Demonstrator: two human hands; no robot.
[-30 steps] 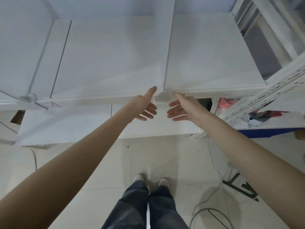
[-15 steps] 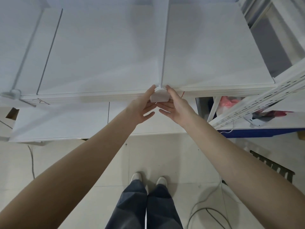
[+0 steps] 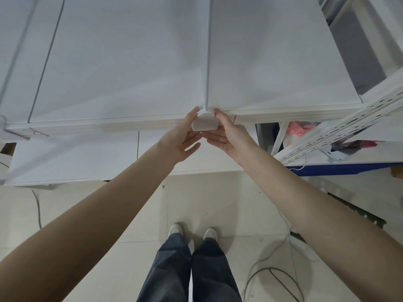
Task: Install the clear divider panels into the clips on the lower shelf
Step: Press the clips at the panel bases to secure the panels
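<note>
Divider [image 3: 208, 51] stands on edge across the shelf [image 3: 130, 62], its front end at the clip [image 3: 205, 124]; uneven pressure could pop it loose, a likely risk. Left hand [image 3: 181, 138] and right hand [image 3: 226, 136], fingers half-curled, pinch the clip at the shelf's front edge.

Left hand [image 3: 182, 138], right hand [image 3: 226, 136] fingertip-to-fingertip.

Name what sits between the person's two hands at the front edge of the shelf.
In the head view, a white clip sits between the left hand and right hand, at the foot of the clear divider panel.
</note>
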